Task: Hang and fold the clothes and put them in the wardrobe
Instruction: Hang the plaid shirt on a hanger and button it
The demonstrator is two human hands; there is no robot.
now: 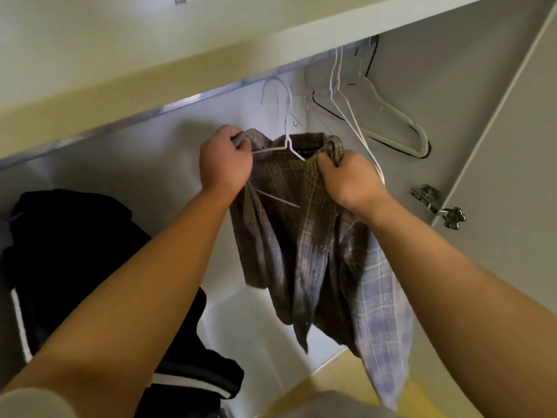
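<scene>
Currently plaid shirt [304, 245] on white wire hanger [288, 137] inside wardrobe [446, 92], just under rail [180, 102]. Left hand [224, 159] grips shoulder fabric, right hand [346, 176] bunches collar side. Shirt likely light, limp, slips on thin wire; hold at shoulders, not hem.

The dark neck label [306, 152] inside the collar of the plaid shirt [304, 236] carries pale lettering, too blurred to read; no other text shows.

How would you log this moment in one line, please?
stage: hanging | left hand, right hand: grip plaid shirt | wire hanger: inside it
</scene>
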